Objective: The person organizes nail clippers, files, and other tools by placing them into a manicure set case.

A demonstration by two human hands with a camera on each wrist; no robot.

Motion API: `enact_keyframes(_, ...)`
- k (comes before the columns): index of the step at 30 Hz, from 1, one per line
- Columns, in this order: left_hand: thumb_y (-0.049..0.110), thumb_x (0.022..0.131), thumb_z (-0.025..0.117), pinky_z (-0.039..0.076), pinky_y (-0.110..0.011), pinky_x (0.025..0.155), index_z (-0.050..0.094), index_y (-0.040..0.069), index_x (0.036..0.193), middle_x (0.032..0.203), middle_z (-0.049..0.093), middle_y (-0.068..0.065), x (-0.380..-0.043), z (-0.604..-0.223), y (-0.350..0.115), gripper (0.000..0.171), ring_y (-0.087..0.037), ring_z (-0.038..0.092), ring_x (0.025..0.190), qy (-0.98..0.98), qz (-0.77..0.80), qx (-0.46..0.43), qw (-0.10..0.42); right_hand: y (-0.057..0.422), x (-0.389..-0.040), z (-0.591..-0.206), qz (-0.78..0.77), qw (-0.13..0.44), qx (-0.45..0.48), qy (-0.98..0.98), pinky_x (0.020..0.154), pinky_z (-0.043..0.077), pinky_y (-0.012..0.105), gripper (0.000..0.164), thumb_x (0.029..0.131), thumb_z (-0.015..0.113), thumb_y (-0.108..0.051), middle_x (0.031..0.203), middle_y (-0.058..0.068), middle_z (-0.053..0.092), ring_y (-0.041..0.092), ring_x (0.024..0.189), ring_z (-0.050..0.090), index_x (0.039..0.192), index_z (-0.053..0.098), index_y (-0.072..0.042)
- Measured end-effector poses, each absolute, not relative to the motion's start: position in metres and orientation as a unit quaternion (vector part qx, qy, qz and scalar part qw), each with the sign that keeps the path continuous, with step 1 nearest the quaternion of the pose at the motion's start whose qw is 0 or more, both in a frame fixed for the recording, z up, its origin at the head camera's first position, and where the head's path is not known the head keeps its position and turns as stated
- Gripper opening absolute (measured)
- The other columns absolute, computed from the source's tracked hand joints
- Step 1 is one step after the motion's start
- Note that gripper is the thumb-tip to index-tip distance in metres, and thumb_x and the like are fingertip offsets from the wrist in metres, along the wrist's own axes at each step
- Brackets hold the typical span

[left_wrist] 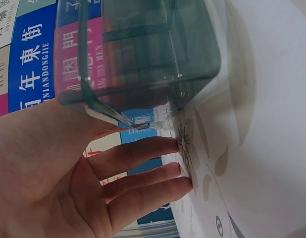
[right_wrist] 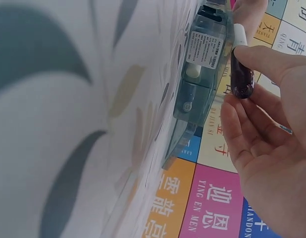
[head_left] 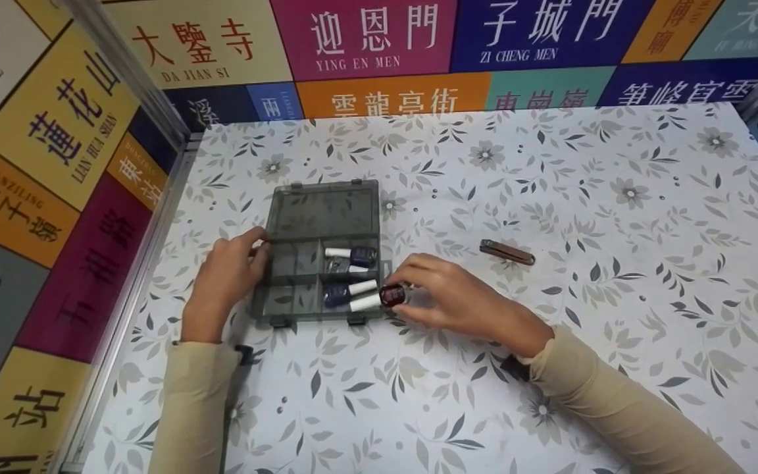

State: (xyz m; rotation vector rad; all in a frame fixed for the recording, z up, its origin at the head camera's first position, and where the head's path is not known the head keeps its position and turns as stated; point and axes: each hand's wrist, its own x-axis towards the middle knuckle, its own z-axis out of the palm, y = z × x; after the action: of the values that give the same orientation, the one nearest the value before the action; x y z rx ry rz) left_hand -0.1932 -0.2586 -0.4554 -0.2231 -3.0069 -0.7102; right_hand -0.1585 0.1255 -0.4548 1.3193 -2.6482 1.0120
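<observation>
My right hand [head_left: 448, 299] pinches a dark red nail polish bottle [head_left: 393, 295] between thumb and fingers, its white cap pointing left over the box's near right compartment. In the right wrist view the thumb lies against this bottle [right_wrist: 241, 77]. A translucent grey divided box [head_left: 326, 210] stands with its lid folded back. Dark blue nail polish [head_left: 336, 295] lies in the near right compartment, another dark blue bottle [head_left: 362, 256] in the one behind it, beside a clear bottle [head_left: 337, 265]. At the box's left side rests my left hand [head_left: 227, 273], fingers extended, fingertips at the tabletop [left_wrist: 232, 163].
A nail clipper [head_left: 507, 253] with a brown lever lies to the right of the box, beyond my right hand. The table has a leaf-patterned cover [head_left: 583, 263]. Walls of coloured sign panels [head_left: 366, 39] stand behind the table and along its left side.
</observation>
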Motion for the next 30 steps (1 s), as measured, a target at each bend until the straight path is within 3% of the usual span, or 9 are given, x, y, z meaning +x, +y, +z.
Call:
enact_keyframes(9,0.018,0.112,0.058,0.060,-0.063,0.091,0.071,0.009,0.128,0.127,0.075,-0.029,-0.193,-0.455,-0.259,0.023,-0.046,0.075,0.117,-0.970,-0.235,-0.062,0.006,0.106,-0.166,-0.456,0.331,0.038,0.416,-0.846,0.094,0.061,0.030,0.033,0.097,0.084,-0.026,0.118,0.002,0.075,0.015,0.105,0.072,0.124,0.076,-0.010)
enact_keyframes(16,0.018,0.112,0.058,0.060,-0.063,0.092,0.071,0.009,0.128,0.128,0.075,-0.029,-0.194,-0.454,-0.258,0.023,-0.046,0.075,0.118,-0.971,-0.233,-0.061,0.004,0.090,-0.166,-0.456,0.302,0.053,0.388,-0.869,0.096,0.060,0.034,0.036,0.095,0.084,-0.036,0.120,0.001,0.076,0.018,0.112,0.072,0.123,0.078,-0.014)
enact_keyframes(30,0.018,0.111,0.058,0.060,-0.064,0.091,0.071,0.010,0.127,0.127,0.075,-0.030,-0.193,-0.454,-0.258,0.021,-0.047,0.075,0.116,-0.972,-0.227,-0.058,0.006,0.079,-0.167,-0.457,0.282,0.011,0.390,-0.877,0.104,0.058,0.040,0.035,0.097,0.082,-0.040,0.122,0.000,0.075,0.020,0.119,0.068,0.122,0.078,-0.017)
